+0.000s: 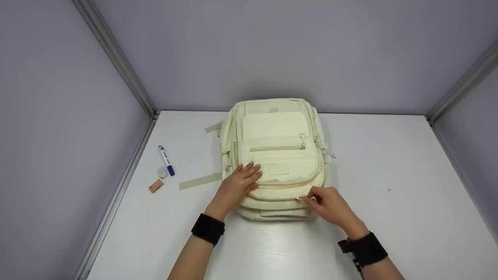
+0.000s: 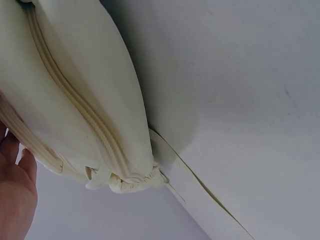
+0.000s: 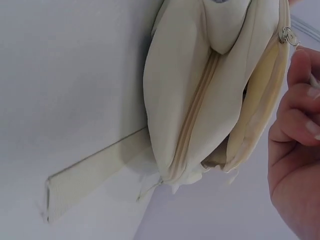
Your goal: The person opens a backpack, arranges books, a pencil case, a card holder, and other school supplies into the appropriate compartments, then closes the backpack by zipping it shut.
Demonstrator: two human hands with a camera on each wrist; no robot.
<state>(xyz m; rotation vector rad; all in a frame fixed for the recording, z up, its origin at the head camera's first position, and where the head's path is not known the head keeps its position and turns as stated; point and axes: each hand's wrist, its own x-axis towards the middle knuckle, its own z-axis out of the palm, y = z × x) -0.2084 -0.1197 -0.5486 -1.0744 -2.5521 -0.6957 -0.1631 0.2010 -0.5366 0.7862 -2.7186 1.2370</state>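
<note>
A cream backpack (image 1: 278, 126) lies on the white table with its front pockets facing up. My left hand (image 1: 237, 186) rests on its lower left front with the fingers spread flat. In the head view my right hand (image 1: 328, 204) pinches a zipper pull (image 1: 298, 199) at the lower front pocket. The right wrist view shows the metal zipper slider (image 3: 285, 35) beside the fingers of that hand (image 3: 300, 130), and the pocket beneath it gapes along its side. Only part of the left hand (image 2: 17, 185) appears in the left wrist view, against the bag's edge.
Left of the bag lie a blue-capped marker (image 1: 166, 160), a small pale rounded object (image 1: 162, 172) and a small orange-brown block (image 1: 156, 186). A strap (image 1: 200, 181) sticks out from the bag's left side. A tiny scrap (image 1: 388, 189) lies on the right. Grey panels enclose the table.
</note>
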